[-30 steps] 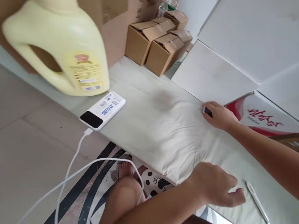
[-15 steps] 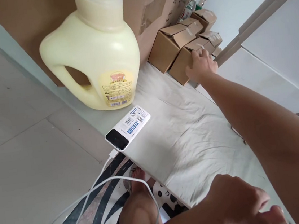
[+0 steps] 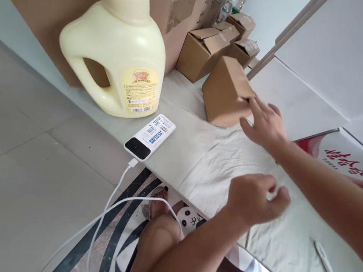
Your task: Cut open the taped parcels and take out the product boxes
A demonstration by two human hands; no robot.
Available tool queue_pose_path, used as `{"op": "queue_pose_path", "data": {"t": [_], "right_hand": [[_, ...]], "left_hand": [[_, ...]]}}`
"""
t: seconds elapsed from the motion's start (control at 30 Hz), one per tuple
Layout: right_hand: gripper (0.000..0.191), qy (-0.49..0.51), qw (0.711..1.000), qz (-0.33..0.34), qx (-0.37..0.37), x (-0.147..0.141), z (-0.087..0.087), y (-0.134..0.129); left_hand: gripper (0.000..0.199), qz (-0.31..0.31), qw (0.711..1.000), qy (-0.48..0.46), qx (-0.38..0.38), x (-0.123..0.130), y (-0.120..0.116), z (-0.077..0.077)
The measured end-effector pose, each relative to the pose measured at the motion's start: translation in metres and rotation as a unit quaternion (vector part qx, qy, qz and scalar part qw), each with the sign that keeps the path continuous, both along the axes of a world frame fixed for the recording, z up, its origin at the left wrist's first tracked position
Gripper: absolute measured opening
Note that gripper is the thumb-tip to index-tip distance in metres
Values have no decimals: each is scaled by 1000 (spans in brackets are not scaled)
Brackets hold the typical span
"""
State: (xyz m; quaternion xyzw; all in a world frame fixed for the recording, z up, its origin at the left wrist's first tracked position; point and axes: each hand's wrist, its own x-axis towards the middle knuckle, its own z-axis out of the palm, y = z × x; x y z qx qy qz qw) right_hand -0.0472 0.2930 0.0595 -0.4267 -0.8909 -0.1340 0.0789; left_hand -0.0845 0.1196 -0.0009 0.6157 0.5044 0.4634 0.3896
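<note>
My right hand (image 3: 266,123) grips the near edge of a small brown cardboard box (image 3: 224,91), thumb at the lower side and fingers along its upper edge. The box is tilted on the pale cloth and stands apart from the other small boxes (image 3: 196,54). Below and left of it, my left hand (image 3: 258,197) hangs over the cloth with its fingers curled in and nothing visible in them.
A pale yellow jug (image 3: 134,49) stands on the left, beside a white power bank (image 3: 150,137) with a white cable (image 3: 102,220). A large carton (image 3: 181,3) is behind. At the right lies a red-and-white box (image 3: 346,160); a white slim tool (image 3: 322,257) rests near the bottom.
My right hand has drawn one small box away from the group, nearer and tilted. My left hand has moved up and left. The view has shifted, showing the red-and-white box and slim tool.
</note>
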Motion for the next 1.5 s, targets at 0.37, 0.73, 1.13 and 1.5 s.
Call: {"op": "queue_pose_path", "data": {"t": [0.37, 0.73, 1.13, 1.5], "right_hand": [[55, 464, 815, -334, -93, 276, -98, -236], [34, 366, 870, -322, -74, 284, -106, -225], [45, 263, 808, -505, -151, 347, -108, -233], [45, 278, 807, -452, -260, 336, -72, -226]], "left_hand": [[42, 243, 942, -39, 227, -5, 16, -12], [30, 170, 948, -84, 254, 48, 33, -24], [64, -55, 992, -113, 33, 41, 66, -25], [51, -71, 984, -151, -61, 100, 0, -4]]}}
